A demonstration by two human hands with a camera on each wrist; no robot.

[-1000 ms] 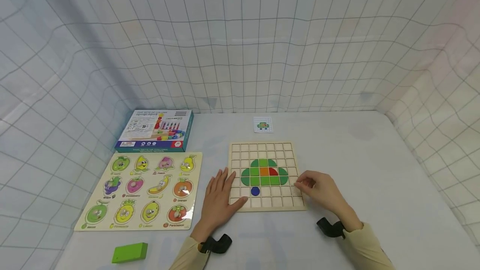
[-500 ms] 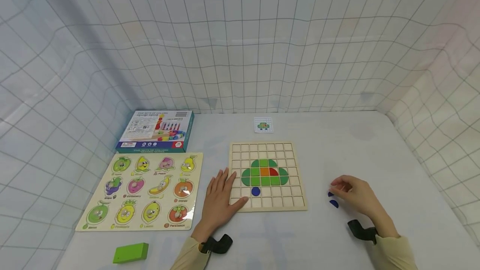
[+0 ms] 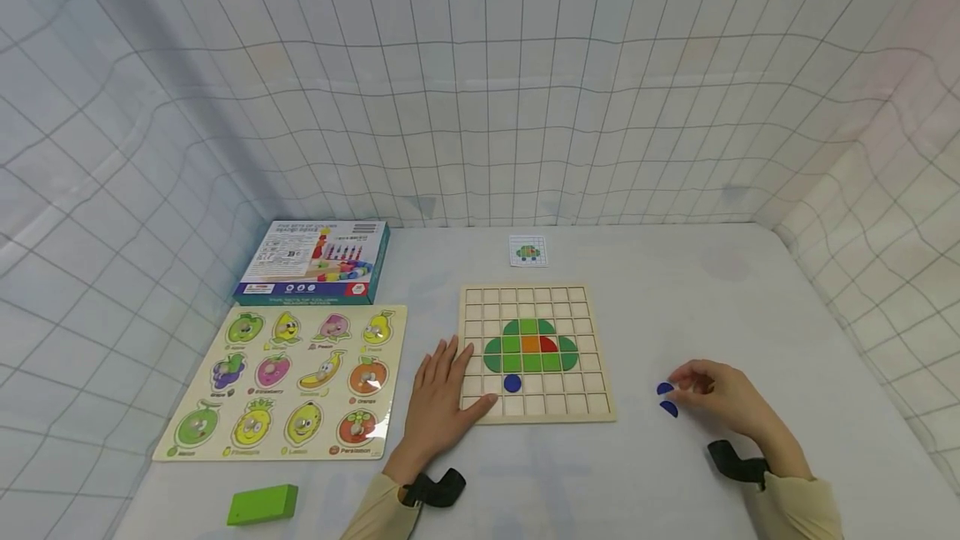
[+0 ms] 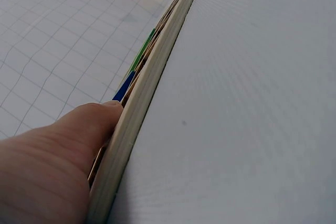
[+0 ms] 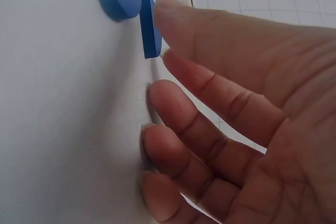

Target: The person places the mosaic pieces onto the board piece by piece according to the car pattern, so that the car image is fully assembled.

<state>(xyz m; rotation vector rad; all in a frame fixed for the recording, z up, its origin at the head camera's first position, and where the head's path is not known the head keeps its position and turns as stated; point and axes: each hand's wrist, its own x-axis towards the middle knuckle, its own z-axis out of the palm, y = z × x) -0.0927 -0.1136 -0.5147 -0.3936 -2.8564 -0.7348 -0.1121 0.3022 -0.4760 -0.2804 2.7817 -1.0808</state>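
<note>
A wooden grid board (image 3: 596,398) lies on the table. On it, green pieces (image 3: 511,344), an orange square (image 3: 530,344) and a red quarter-round piece (image 3: 548,345) form a domed shape with a blue round (image 3: 512,383) below. My left hand (image 3: 438,407) rests, fingers spread, on the board's left edge; its thumb (image 4: 84,124) lies along the near edge. Right of the board, my right hand (image 3: 720,394) pinches a blue half-circle piece (image 5: 149,32) between thumb and index finger, low at the tabletop. A second blue half-circle piece (image 3: 668,409) lies just nearer me.
A small pattern card (image 3: 528,251) lies beyond the board. To the left are a fruit puzzle board (image 3: 281,390), a boxed toy set (image 3: 311,261) and a green block (image 3: 262,505). Gridded cloth walls (image 3: 480,107) enclose the table's back and sides.
My right hand has moved right from the board's right edge to the two blue half-circle pieces and taken hold of one. The left hand stays put.
</note>
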